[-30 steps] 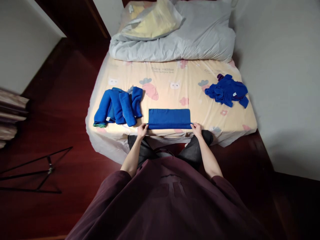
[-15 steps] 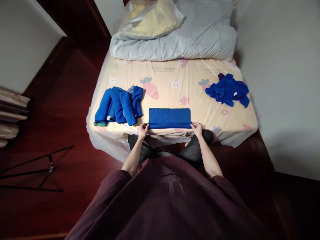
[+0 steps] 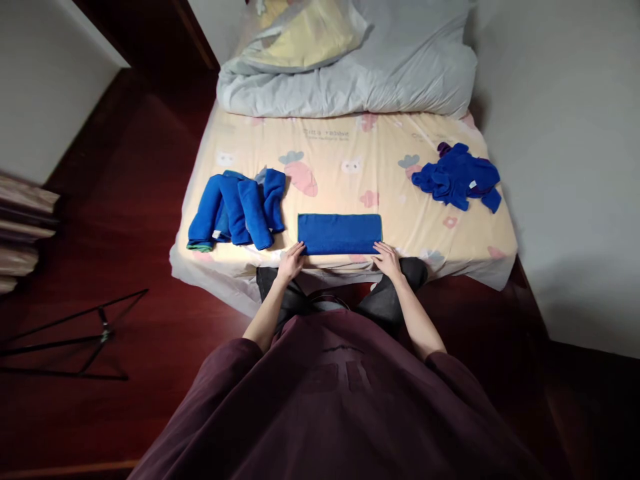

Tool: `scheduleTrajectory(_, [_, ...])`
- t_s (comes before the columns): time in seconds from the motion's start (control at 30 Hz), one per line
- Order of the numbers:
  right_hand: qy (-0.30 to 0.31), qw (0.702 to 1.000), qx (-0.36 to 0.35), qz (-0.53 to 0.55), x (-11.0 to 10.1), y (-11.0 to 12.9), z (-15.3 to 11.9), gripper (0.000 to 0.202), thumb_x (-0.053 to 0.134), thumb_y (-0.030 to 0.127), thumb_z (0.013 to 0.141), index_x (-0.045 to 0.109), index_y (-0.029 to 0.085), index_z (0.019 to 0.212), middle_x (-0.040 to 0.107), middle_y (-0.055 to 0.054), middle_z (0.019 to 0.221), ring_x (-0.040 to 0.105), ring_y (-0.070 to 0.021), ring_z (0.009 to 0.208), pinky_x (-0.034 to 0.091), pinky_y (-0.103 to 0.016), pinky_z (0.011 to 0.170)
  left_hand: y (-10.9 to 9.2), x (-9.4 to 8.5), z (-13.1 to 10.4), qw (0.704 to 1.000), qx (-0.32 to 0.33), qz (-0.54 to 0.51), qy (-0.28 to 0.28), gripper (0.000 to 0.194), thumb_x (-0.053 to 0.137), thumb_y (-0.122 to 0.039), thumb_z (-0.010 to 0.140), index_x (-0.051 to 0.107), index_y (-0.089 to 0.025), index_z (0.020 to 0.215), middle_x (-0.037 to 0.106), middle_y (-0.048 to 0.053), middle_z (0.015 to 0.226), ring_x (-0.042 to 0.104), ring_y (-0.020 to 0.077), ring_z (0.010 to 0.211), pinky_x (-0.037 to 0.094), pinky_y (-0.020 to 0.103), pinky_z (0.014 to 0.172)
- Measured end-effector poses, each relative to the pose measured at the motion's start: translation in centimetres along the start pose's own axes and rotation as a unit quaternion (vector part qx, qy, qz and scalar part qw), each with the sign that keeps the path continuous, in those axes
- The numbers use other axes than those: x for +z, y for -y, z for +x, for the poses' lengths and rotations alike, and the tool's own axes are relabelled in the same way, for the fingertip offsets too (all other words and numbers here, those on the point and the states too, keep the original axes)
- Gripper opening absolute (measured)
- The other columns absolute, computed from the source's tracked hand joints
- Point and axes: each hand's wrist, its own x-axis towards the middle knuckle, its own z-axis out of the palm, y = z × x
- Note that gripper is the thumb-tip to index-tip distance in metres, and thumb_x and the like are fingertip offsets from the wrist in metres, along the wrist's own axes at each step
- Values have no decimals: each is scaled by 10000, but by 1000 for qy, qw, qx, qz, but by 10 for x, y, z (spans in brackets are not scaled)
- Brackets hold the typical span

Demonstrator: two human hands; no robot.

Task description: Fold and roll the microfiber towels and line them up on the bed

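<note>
A blue towel (image 3: 340,232) with a thin green edge lies in a flat, wide strip near the front edge of the bed. My left hand (image 3: 291,262) rests at its near left corner, fingers stretched out onto the cloth. At the near right corner, my right hand (image 3: 388,261) touches the towel with its fingers extended. Several rolled blue towels (image 3: 253,212) lie together to the left of the strip. To the right is a crumpled pile of blue cloths (image 3: 457,179) with a white tag and a dark purple piece showing.
The bed has a yellow patterned sheet (image 3: 345,190), and a grey quilt (image 3: 400,83) is bunched across its far end. Black tripod legs (image 3: 100,337) stand on the dark red floor at left. A curtain (image 3: 23,227) hangs at the far left, and a wall borders the right.
Both hands have gone from pinching the towel's near corners to lying on them with fingers extended, slightly inward. The towel's near edge now lies flat.
</note>
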Motion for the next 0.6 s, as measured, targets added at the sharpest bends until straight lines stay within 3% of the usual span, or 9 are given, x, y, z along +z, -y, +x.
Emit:
scheduleTrajectory(0.17, [14,999,9,-40,1,-3,2,414,591,199,934,725,200,1325,646,-78,1465,561,-259,1418,421,-485,1238,-7,4,8,997,-48,63,10,599,472,-73,858,626,-189,1426,565,115,1549,495,289,1468,398,504,1214])
scheduleTrajectory(0.37, [41,994,29,-95,5,-5,16,563,542,6,811,732,166,1316,655,-98,1450,571,-280,1402,412,-505,1219,-19,0,21,992,-71,99,14,530,431,-79,916,658,-199,1380,617,148,1487,535,323,1415,387,513,1157])
scheduleTrajectory(0.6, [12,998,48,-47,-2,-17,31,578,526,-23,770,777,191,1244,757,-93,1273,664,-272,1239,475,-476,1177,-6,-14,35,990,-131,55,18,555,498,-8,785,733,-160,1265,721,157,1298,659,333,1209,493,458,1041])
